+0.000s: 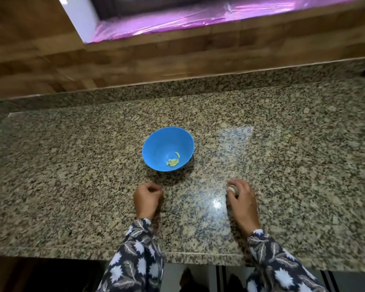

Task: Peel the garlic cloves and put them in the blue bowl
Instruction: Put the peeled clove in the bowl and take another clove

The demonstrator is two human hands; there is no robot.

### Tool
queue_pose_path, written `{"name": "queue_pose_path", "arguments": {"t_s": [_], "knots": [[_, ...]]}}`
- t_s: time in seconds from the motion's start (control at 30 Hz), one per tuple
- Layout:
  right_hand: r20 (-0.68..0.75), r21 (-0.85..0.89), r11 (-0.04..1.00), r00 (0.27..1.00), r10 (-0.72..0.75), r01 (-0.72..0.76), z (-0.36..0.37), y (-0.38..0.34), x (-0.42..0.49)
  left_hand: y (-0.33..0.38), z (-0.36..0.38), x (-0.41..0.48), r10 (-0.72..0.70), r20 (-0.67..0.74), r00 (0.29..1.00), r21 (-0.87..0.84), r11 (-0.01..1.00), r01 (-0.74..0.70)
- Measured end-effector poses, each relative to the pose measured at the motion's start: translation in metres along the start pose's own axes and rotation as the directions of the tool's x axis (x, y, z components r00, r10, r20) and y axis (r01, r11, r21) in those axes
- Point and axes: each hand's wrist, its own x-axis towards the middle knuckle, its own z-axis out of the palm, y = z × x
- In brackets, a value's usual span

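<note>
Item 1, granite worktop (72, 165): I am looking down on a speckled stone slab that is carrying everything listed below.

Item 2, blue bowl (159, 142): it is standing upright near the middle of the worktop, a little toward the far edge from both hands and touching neither.

Item 3, peeled garlic cloves (172, 162): a few yellowish pieces are lying at the bottom of the blue bowl, on its near right side.

Item 4, left hand (148, 197): it is resting close to the near edge, just in front of the bowl. Its fingers are curling inward into a loose fist. I cannot tell whether they are pinching anything.

Item 5, right hand (241, 199): it is sitting well apart from the left hand, near the near edge and to the right of the bowl. Its fingers are wrapping round a garlic bulb (232, 189).

Item 6, garlic bulb: whitish and round, it is showing only between the thumb and fingers; motion blur is hiding its skin.

Item 7, patterned sleeves (135, 249): dark fabric with pale leaf shapes is covering both forearms, which are crossing the near edge.

Item 8, wooden wall (135, 60): it is rising behind the far edge.

Item 9, shiny purple sheet (198, 20): it is lying on a ledge above that wall.
</note>
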Motion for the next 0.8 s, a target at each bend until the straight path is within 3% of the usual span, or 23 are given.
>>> {"name": "queue_pose_path", "arguments": {"t_s": [0.07,0.17,0.27,0.37,0.5,0.6,0.73,0.8], "knots": [[0.000,-0.002,1.000,1.000,0.000,0.000,0.002,-0.003,0.002,0.007,-0.018,-0.003,-0.066,0.037,0.997,-0.279,0.958,0.073],[0.004,-0.045,0.999,1.000,-0.006,0.006,0.004,-0.006,0.001,0.033,-0.045,0.010,0.042,0.036,0.998,-0.491,0.871,-0.018],[-0.017,-0.219,0.976,1.000,0.010,-0.013,0.005,-0.007,-0.006,0.071,-0.044,0.040,0.180,0.041,0.983,-0.427,0.892,-0.146],[-0.033,-0.279,0.960,0.999,0.025,-0.033,0.004,-0.009,-0.011,0.085,-0.019,0.065,0.213,0.123,0.969,-0.222,0.958,-0.182],[-0.029,-0.154,0.988,0.999,0.017,-0.021,0.000,-0.009,-0.015,0.078,0.001,0.084,0.168,0.185,0.968,-0.058,0.985,-0.160],[-0.055,-0.073,0.996,0.998,0.044,-0.048,-0.002,-0.009,-0.019,0.079,-0.003,0.077,0.254,0.093,0.963,-0.018,0.967,-0.253],[-0.019,0.173,0.976,0.991,0.134,-0.129,-0.003,-0.014,-0.019,0.079,-0.019,0.047,0.352,-0.066,0.934,-0.144,0.923,-0.358],[0.053,0.416,0.880,0.972,0.228,-0.230,-0.001,-0.021,-0.019,0.070,-0.016,0.021,0.361,-0.048,0.931,-0.241,0.901,-0.362]]}}
